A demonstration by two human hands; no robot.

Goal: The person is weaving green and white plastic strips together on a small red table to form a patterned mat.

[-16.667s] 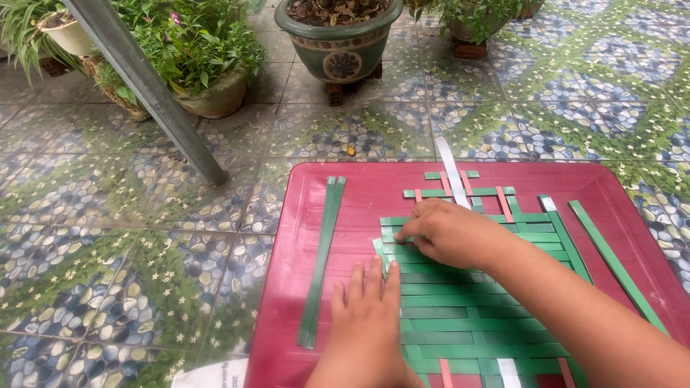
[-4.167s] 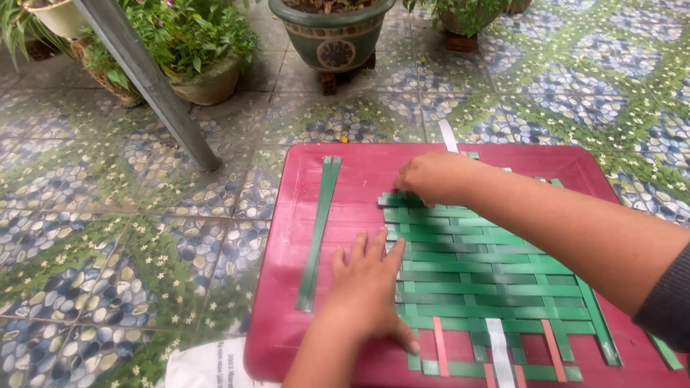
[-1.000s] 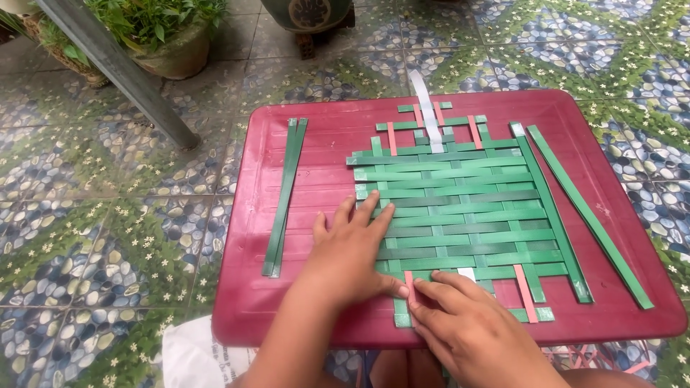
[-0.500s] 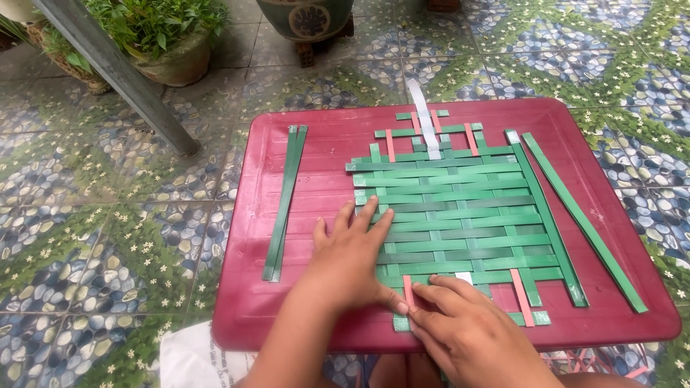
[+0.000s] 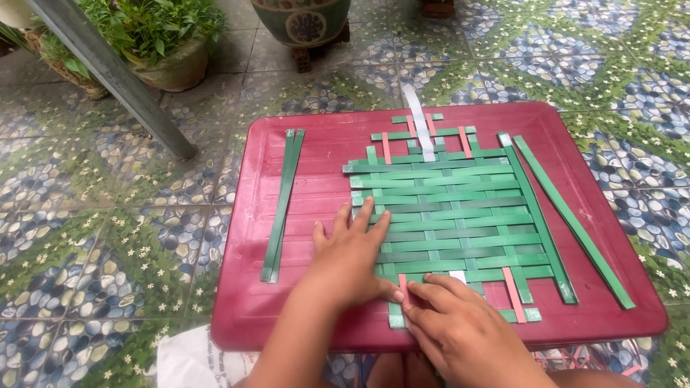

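A woven mat of green strips (image 5: 460,215), with a few pink and white strips through it, lies on a dark red tray (image 5: 323,158). My left hand (image 5: 352,255) rests flat on the mat's left edge, fingers spread. At the mat's near edge my right hand (image 5: 460,327) has its fingertips pinched on the end of a pink strip (image 5: 402,284), right beside my left thumb. A white strip (image 5: 420,122) sticks out past the mat's far edge.
Loose green strips (image 5: 282,201) lie along the tray's left side, and a long one (image 5: 571,219) lies on the right. A slanted metal pole (image 5: 115,75), potted plants (image 5: 162,39) and a large ceramic pot (image 5: 302,18) stand on the patterned tile floor beyond.
Since the oldest frames my right hand has moved from the mat's far edge to its near edge. In the last second both hands have hardly moved; the view shifted slightly.
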